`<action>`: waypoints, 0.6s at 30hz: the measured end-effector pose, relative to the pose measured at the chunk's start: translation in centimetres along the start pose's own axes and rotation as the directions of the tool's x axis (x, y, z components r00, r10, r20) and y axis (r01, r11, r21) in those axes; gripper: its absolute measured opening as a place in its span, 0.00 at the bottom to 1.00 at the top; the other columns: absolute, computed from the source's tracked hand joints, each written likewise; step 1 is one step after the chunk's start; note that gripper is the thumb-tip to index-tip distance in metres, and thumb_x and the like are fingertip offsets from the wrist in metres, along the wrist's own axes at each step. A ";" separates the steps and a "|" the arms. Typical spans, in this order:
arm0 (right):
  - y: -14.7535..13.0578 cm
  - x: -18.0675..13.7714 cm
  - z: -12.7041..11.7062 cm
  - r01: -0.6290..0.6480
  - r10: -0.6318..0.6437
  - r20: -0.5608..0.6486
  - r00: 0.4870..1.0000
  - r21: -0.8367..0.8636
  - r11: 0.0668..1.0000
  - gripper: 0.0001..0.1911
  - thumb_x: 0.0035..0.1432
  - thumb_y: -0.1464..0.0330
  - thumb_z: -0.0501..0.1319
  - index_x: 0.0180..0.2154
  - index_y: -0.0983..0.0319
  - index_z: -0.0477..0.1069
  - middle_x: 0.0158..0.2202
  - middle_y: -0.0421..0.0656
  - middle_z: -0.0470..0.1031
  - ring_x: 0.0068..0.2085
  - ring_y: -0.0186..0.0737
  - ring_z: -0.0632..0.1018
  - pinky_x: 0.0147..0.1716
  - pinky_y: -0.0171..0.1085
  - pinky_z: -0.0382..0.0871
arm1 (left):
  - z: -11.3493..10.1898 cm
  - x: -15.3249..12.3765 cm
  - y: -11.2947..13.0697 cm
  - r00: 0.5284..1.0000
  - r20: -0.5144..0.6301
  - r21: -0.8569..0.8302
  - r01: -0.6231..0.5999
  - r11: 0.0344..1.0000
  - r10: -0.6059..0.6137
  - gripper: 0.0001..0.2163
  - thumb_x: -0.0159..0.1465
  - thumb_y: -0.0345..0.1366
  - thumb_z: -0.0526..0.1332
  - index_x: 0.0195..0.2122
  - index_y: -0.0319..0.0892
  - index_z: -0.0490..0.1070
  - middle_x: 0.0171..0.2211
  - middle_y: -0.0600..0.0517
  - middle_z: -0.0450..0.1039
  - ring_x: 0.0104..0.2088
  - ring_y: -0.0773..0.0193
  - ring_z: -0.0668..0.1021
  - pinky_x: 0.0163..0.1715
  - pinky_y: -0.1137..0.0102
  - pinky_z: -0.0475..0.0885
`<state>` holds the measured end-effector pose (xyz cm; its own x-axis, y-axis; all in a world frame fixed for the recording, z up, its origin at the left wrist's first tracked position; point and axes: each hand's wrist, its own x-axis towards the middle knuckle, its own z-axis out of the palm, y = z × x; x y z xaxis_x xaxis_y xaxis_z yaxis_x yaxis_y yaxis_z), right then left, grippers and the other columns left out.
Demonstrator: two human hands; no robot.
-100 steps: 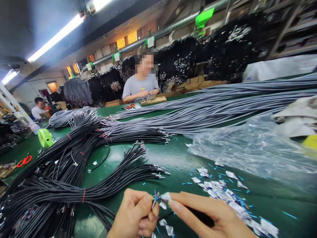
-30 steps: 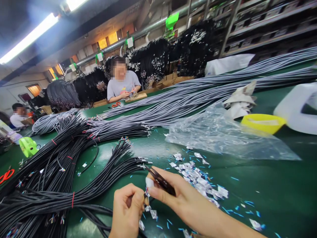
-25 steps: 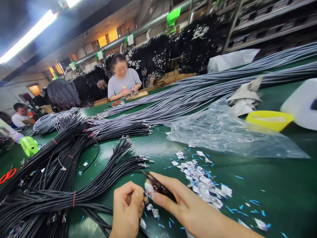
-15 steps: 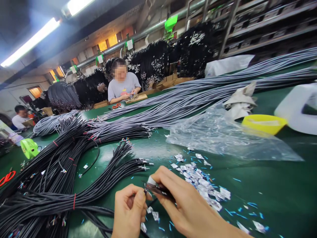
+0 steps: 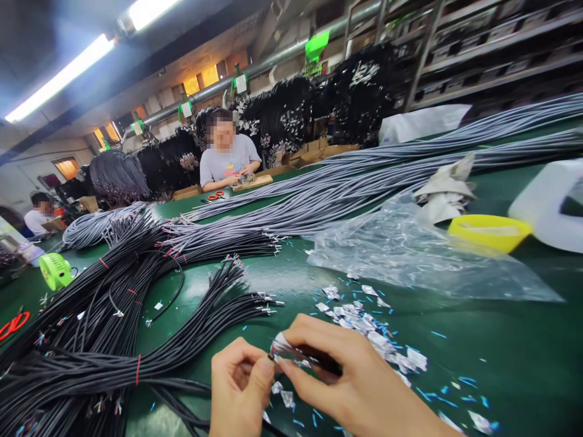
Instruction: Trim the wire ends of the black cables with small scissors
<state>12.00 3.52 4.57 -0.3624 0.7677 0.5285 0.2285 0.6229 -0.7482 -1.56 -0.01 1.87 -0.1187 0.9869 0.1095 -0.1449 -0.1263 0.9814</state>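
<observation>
My left hand (image 5: 241, 381) is closed, with thumb and forefinger pinched round the end of a black cable (image 5: 272, 357). Silvery foil (image 5: 283, 345) and thin wires show at that end, where the fingertips of my right hand (image 5: 334, 370) meet it. A slim dark tool (image 5: 321, 359) lies inside the closed right hand; its kind is mostly hidden by the fingers. Just beyond the hands is a heap of foil scraps (image 5: 359, 318) with small blue offcuts. To the left lies a bundle of black cables (image 5: 182, 349) with a red tie.
Grey cables (image 5: 319, 206) run across the green table (image 5: 514, 340). A clear plastic bag (image 5: 410, 255), a yellow scoop-like container (image 5: 489, 232) and a white jug (image 5: 546, 206) are at the right. Red-handled scissors (image 5: 13, 326) and a green fan (image 5: 54, 271) lie left. A co-worker (image 5: 230, 161) sits opposite.
The dark tool has drawn back from the cable end into my right hand. My right fingertips now close on the foil there; the left hand keeps its pinch.
</observation>
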 end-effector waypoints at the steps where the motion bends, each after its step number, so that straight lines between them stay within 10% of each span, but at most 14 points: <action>1: 0.1 0.0 0.0 -0.019 0.019 0.010 1.000 0.008 1.000 0.08 0.51 0.72 0.53 0.22 0.61 0.66 0.20 0.38 0.64 0.19 0.33 0.65 0.16 0.30 0.55 | 0.0 0.0 -0.1 1.000 -0.005 0.020 -0.010 1.000 0.010 0.23 0.52 0.53 0.66 0.21 0.34 0.69 0.19 0.58 0.53 0.17 0.77 0.56 0.14 0.81 0.49; 18: 0.4 -0.4 0.0 0.053 -0.054 -0.053 0.997 -0.018 0.998 0.08 0.49 0.74 0.52 0.23 0.60 0.66 0.19 0.36 0.68 0.19 0.34 0.69 0.18 0.29 0.61 | -1.2 0.4 -1.8 0.994 0.083 -0.129 -0.055 0.990 0.066 0.21 0.61 0.50 0.61 0.23 0.36 0.67 0.15 0.61 0.48 0.14 0.78 0.49 0.12 0.83 0.45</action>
<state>12.28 3.47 4.03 -0.3254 0.7398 0.5890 0.2253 0.6656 -0.7115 -2.56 0.48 0.00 -0.0465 0.9812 0.1871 -0.2638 -0.1928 0.9451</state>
